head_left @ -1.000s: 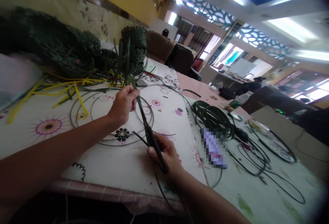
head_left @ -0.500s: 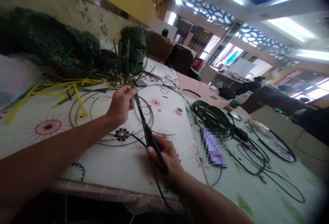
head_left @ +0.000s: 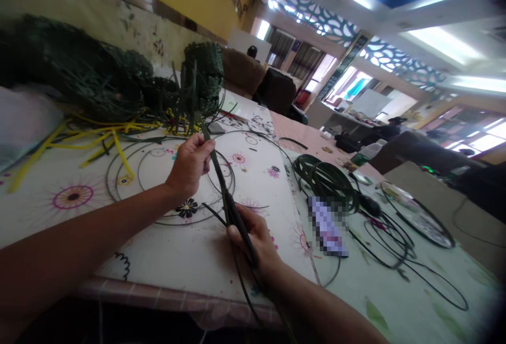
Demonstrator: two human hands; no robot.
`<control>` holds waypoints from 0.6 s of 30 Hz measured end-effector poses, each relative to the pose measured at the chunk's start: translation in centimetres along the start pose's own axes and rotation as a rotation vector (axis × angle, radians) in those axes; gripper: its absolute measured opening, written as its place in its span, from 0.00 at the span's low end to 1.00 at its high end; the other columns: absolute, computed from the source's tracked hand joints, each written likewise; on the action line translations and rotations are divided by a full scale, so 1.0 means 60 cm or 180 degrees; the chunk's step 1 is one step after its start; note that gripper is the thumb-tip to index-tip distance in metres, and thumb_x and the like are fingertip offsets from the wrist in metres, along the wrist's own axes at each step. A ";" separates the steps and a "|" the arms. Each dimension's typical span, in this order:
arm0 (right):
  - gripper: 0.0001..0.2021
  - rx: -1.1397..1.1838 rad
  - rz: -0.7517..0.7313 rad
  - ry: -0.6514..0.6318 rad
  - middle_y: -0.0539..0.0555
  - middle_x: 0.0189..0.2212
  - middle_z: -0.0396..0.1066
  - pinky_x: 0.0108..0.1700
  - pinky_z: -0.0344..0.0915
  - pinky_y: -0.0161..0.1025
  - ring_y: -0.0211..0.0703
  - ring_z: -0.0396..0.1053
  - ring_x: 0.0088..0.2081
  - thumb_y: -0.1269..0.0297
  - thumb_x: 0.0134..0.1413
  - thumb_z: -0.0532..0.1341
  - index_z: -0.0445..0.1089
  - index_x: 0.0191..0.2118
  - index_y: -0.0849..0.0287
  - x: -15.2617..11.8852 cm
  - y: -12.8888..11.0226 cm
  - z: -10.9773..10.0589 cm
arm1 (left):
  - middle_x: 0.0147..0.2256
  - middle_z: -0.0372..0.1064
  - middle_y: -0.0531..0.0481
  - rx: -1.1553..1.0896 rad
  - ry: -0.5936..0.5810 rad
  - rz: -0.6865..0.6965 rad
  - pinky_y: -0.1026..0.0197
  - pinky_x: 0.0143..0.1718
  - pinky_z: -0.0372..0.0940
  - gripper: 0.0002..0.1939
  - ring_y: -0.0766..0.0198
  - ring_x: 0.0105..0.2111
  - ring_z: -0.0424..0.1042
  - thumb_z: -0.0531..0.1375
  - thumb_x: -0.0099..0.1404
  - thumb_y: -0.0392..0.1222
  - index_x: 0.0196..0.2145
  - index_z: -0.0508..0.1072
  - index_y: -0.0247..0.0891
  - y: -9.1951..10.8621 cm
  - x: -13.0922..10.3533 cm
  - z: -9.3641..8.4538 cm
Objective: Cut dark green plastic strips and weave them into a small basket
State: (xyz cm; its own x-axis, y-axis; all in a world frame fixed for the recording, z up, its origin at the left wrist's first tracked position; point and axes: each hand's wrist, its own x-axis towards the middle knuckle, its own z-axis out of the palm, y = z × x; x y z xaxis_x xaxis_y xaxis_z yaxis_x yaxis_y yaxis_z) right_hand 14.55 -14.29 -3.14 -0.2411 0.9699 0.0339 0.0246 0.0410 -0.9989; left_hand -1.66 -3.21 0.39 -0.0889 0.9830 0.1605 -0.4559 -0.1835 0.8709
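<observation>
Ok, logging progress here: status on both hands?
Left hand pinching green strip. Right hand gripping dark tool. Yellow strips nearby, touching neither hand.

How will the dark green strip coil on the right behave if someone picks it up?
The coil is probably springy, not limp: its loops hold round curves. It looks light for its size, being thin strips with open gaps. It may spread when lifted, as no tie shows around it.

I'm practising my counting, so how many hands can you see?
2. The left hand pinches a green strip over the table; the right hand, nearer the table's front edge, grips a dark tool. Any hands in the background may be hidden.
</observation>
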 end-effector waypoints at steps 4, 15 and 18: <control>0.20 -0.0004 -0.0022 -0.0082 0.46 0.24 0.54 0.28 0.50 0.33 0.35 0.50 0.27 0.47 0.49 0.69 0.72 0.36 0.61 -0.002 0.001 -0.001 | 0.14 0.50 0.61 -0.0041 0.0074 -0.0054 0.71 0.13 0.42 0.15 0.76 0.12 0.46 0.61 0.61 0.33 0.23 0.57 0.38 0.002 0.014 -0.007; 0.28 0.0053 -0.0058 0.0017 0.45 0.23 0.59 0.26 0.54 0.33 0.36 0.55 0.26 0.44 0.43 0.71 0.72 0.45 0.59 0.003 0.019 -0.001 | 0.15 0.51 0.61 0.0072 -0.0020 -0.0068 0.72 0.14 0.43 0.16 0.76 0.13 0.49 0.61 0.62 0.35 0.24 0.55 0.39 -0.002 0.000 0.000; 0.25 0.0042 -0.0129 0.0011 0.45 0.24 0.57 0.27 0.54 0.33 0.36 0.55 0.26 0.45 0.45 0.70 0.72 0.44 0.59 0.004 0.016 -0.001 | 0.16 0.51 0.61 0.0035 -0.0011 -0.0022 0.72 0.14 0.43 0.16 0.76 0.14 0.49 0.62 0.61 0.36 0.24 0.55 0.39 -0.002 -0.006 0.003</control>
State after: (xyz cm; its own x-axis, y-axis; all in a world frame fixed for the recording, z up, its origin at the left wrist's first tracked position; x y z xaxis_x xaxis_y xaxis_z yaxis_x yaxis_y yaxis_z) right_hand 14.58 -14.01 -4.12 -0.2384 0.9683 0.0745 0.0022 0.0772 -0.9970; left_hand -1.43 -3.57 0.34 -0.0826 0.9843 0.1561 -0.4469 -0.1766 0.8770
